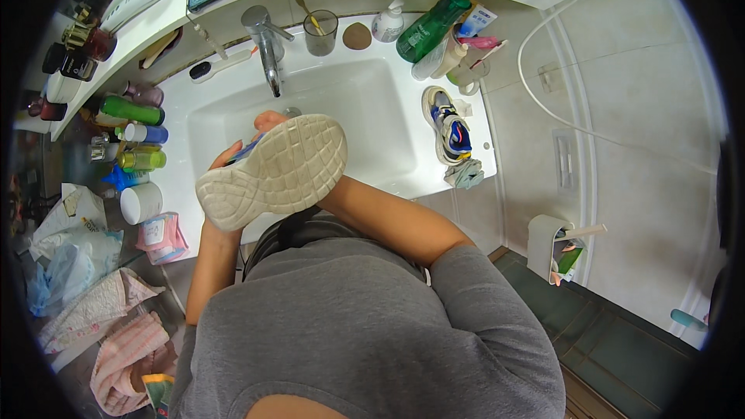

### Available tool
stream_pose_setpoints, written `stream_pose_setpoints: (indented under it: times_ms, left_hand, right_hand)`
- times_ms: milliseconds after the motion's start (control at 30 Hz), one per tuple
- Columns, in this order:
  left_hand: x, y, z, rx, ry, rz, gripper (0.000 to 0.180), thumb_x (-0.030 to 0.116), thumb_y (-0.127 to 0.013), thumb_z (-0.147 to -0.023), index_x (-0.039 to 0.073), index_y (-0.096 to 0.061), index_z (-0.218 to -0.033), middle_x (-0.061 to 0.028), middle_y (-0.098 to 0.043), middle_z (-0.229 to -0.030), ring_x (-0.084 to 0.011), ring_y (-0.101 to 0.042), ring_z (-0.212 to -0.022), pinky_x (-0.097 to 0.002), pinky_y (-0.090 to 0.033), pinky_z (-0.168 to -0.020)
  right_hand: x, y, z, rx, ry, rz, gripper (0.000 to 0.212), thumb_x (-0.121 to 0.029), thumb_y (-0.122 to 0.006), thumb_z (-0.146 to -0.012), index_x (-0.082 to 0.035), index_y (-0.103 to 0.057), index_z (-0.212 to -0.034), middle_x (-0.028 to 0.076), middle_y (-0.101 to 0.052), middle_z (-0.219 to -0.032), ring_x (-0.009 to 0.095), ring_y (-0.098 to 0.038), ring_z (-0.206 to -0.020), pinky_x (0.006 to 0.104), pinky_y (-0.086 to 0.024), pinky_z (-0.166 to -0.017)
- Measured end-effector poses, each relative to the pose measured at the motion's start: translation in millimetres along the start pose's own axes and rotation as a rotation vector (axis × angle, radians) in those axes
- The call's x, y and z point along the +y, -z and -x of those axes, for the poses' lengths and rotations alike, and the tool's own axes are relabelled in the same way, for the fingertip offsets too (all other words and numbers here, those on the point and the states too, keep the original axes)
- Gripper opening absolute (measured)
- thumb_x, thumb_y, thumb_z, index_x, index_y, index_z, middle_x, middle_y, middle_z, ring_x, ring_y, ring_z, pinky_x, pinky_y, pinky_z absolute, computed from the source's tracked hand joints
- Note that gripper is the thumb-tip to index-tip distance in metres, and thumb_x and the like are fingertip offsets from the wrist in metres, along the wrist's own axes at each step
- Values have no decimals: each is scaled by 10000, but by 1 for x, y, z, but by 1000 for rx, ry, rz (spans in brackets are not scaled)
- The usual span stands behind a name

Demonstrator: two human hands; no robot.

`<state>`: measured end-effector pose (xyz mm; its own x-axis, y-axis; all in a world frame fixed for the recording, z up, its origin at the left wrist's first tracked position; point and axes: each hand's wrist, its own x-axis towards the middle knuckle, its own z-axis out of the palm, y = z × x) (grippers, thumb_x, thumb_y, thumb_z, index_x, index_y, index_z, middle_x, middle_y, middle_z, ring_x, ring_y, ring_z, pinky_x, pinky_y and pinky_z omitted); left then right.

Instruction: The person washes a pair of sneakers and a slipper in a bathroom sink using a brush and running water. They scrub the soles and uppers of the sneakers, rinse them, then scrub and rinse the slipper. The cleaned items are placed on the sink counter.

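A shoe (272,171) is being held sole-up over the sink (365,109) by the left hand (233,157). The right hand is hidden behind it; its grip cannot be told. Past the grip, a second shoe (450,126) is waiting on the rim, probably unwashed.

Matt ridged rubber shoe sole (272,171), glossy white sink (365,109), shiny metal tap (266,46).
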<state>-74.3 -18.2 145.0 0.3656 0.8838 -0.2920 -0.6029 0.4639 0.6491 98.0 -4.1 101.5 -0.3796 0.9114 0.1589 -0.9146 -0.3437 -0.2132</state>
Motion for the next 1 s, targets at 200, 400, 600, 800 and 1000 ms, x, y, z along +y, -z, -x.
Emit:
stream_pose_setpoints:
  times_ms: [200, 400, 600, 800, 1000]
  left_hand:
    - [-14, 4, -15, 64, 217, 93, 359, 180, -522, -1005, 38, -547, -1334, -126, -663, -1221, -238, -658, -1086, -371, -561, -925]
    - [-44, 48, -40, 147, 317, -168, 358, 159, -546, -981, 70, -574, -1327, -92, -658, -1222, -212, -632, -1116, -362, -531, -951]
    - [-10, 55, -39, -114, 164, -1236, 387, 218, -571, -967, 26, -597, -1302, -93, -664, -1211, -193, -610, -1138, -314, -467, -984]
    - [55, 27, -31, -125, 379, -429, 386, 347, -560, -1012, 37, -639, -1228, -83, -687, -1141, -160, -614, -1127, -302, -475, -960]
    - [-13, 125, -20, 195, 122, -1101, 313, 259, -627, -983, 2, -683, -1152, -63, -698, -1063, -149, -609, -1029, -293, -447, -955]
  right_hand:
    - [6, 9, 11, 146, 152, 521, 266, -305, -508, -1026, -86, -496, -1176, 38, -575, -1140, 155, -562, -1121, 327, -479, -984]
    - [-15, -9, 7, 669, -92, 488, 309, -239, -589, -923, -85, -476, -1165, 39, -544, -1038, 142, -531, -977, 305, -456, -881]
    - [-47, -35, 35, 899, -36, 715, 326, -223, -598, -875, -87, -487, -1150, 55, -513, -1019, 156, -504, -868, 299, -426, -733]
    - [-75, -37, 77, 1050, 68, 730, 341, -151, -600, -861, -139, -445, -1165, 52, -518, -1006, 140, -495, -872, 295, -410, -717]
    - [-106, -18, 126, 1206, 173, 563, 343, -30, -600, -864, -129, -481, -1170, 68, -571, -1007, 136, -538, -810, 253, -464, -648]
